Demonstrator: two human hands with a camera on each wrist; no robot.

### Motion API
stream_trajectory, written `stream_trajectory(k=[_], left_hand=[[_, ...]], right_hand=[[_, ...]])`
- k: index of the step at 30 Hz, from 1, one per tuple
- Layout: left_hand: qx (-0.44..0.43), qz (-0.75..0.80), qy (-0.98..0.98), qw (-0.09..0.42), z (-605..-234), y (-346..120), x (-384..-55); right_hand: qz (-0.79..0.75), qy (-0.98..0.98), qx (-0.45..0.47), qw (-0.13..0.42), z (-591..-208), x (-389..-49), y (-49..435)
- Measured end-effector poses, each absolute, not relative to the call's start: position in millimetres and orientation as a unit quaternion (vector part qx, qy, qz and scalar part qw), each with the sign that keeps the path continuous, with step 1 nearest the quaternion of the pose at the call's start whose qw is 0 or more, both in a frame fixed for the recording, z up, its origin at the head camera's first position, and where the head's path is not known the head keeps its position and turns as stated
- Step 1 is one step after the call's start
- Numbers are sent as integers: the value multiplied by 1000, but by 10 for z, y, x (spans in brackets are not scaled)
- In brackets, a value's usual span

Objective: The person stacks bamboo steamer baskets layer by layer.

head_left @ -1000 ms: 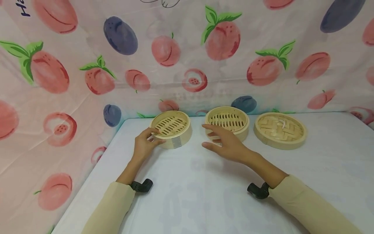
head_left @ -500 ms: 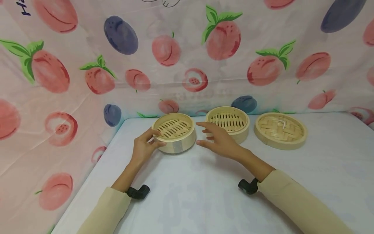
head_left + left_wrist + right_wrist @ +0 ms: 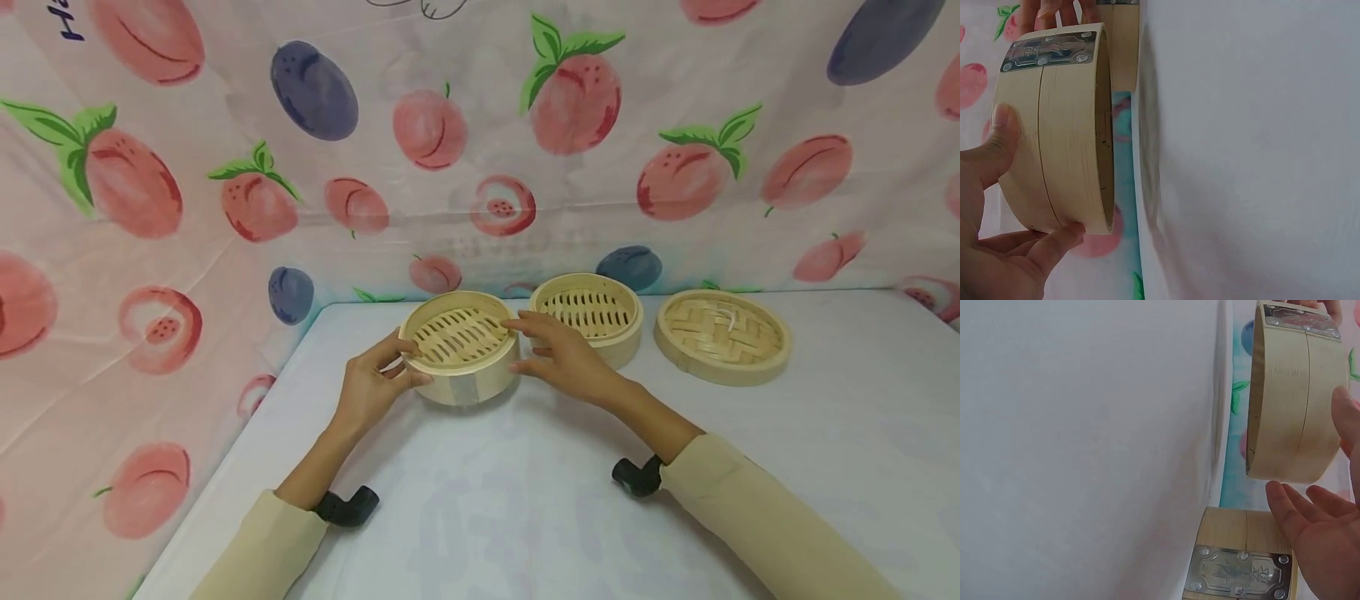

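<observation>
My left hand grips the left side of a round bamboo steamer basket, thumb on the outer wall and fingers at the rim. The basket is raised off the white cloth, its slatted floor showing; a metal plate sits on its wall in the left wrist view. On the other side, my right hand has its fingers extended at the rim. In the right wrist view its fingertips are just short of the basket wall, and whether the thumb touches is unclear. A second steamer basket stands behind my right hand.
A woven bamboo steamer lid with a small white loop lies to the right of the second basket. White cloth covers the table. A fruit-patterned curtain hangs along the back and left sides.
The left basket has come up and moved right and toward me in my left hand. My right hand has moved left, from in front of the second basket to the held basket's rim.
</observation>
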State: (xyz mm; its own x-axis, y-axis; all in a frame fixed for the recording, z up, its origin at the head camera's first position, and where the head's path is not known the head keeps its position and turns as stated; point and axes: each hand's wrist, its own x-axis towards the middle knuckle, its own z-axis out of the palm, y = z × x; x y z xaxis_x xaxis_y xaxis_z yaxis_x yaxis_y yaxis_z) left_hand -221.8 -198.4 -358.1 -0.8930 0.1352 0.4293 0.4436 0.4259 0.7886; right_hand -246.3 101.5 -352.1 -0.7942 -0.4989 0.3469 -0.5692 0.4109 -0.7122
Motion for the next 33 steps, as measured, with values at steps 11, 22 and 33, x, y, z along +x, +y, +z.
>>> stream_trajectory(k=[11, 22, 33], left_hand=[[-191, -522, -821, 131, -3332, -1765, -1902], [-232, -542, -798, 122, -3368, -1694, -1856], [-247, -565, -781, 103, -3517, -1628, -1915]], right_hand=[[451, -829, 325, 66, -3536, -2424, 1079], [412, -845, 333, 70, -3501, -2259, 1213], [443, -831, 327, 75, -3509, -2106, 1350]])
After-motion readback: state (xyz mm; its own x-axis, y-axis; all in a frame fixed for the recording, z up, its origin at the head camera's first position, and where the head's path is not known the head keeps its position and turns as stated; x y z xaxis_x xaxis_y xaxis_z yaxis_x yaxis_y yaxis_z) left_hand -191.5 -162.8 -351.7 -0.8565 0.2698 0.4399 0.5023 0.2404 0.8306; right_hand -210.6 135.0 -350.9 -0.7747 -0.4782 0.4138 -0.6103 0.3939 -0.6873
